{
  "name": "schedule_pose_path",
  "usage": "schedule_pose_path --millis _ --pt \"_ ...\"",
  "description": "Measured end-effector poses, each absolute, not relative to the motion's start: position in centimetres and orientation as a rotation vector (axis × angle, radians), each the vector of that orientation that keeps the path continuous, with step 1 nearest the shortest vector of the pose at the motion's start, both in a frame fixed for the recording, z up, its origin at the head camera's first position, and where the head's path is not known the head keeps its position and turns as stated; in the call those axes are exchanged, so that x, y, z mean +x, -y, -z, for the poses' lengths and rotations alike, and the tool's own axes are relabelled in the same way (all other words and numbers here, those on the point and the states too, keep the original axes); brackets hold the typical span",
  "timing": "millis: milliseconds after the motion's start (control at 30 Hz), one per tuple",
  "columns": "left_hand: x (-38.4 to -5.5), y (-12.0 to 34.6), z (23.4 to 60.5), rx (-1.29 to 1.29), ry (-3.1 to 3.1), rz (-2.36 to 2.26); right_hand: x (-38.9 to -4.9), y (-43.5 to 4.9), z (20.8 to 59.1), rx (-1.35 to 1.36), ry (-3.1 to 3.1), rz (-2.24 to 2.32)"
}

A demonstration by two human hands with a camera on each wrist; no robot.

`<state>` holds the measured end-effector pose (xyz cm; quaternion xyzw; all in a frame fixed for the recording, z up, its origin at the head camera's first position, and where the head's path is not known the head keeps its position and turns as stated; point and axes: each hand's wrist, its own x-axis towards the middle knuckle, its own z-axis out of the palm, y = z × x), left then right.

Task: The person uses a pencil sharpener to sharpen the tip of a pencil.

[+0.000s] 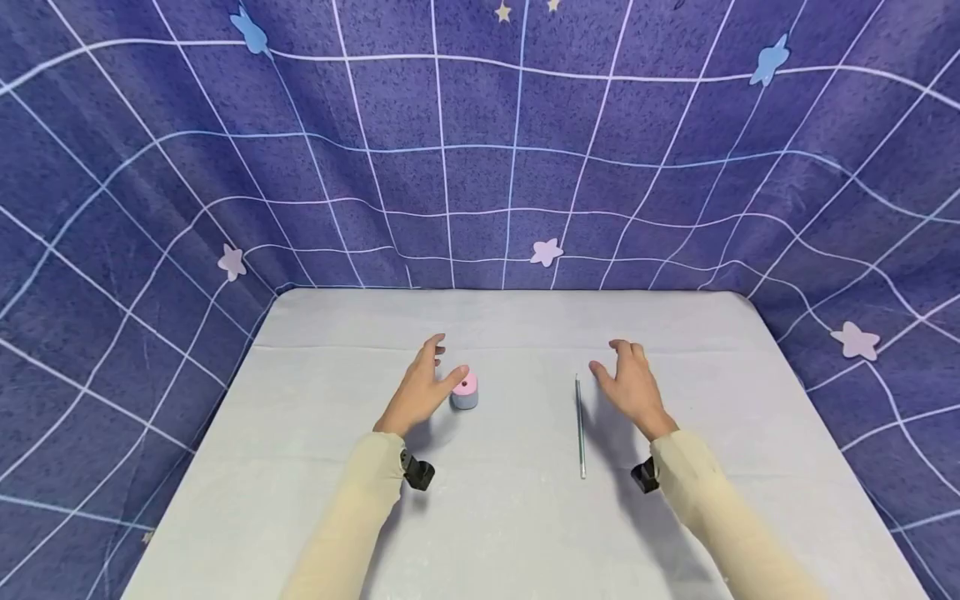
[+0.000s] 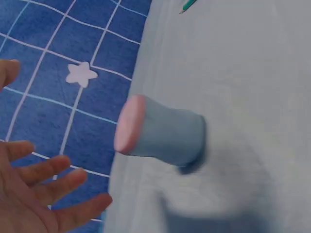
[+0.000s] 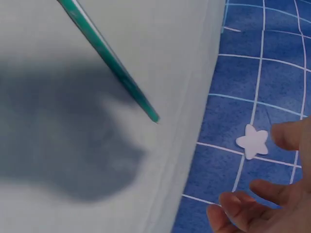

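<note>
A small pencil sharpener [image 1: 465, 397] with a grey-blue body and a pink top stands upright on the white-covered table; a dark hole shows in its top. Just left of it is my left hand [image 1: 422, 389], fingers spread and holding nothing, the thumb overlapping its pink edge in the head view. The left wrist view shows the sharpener [image 2: 165, 131] apart from the fingers. A slim green pencil [image 1: 581, 429] lies lengthwise right of the middle. My right hand [image 1: 632, 386] hovers to the right of the pencil [image 3: 109, 58], fingers loosely bent around nothing.
White cloth covers the table [image 1: 510, 533]. A blue curtain [image 1: 480, 183] with grid lines and star shapes rises along the back and both sides. A small dark camera sits on each wrist, and both hands cast shadows on the cloth.
</note>
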<state>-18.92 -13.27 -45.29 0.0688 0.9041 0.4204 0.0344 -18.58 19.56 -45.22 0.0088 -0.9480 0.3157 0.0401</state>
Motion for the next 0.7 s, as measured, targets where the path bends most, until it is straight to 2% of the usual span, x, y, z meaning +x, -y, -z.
schedule_pose_path --millis 267,700 --pt "-18.6 12.7 48.7 0.225 -2.768 -1.384 -17.6 -19.3 47.1 0.056 2.960 -0.931" --pt "-17.9 11.5 52.4 0.163 -2.774 -1.485 -15.9 -17.7 50.1 -0.101 2.973 -0.983"
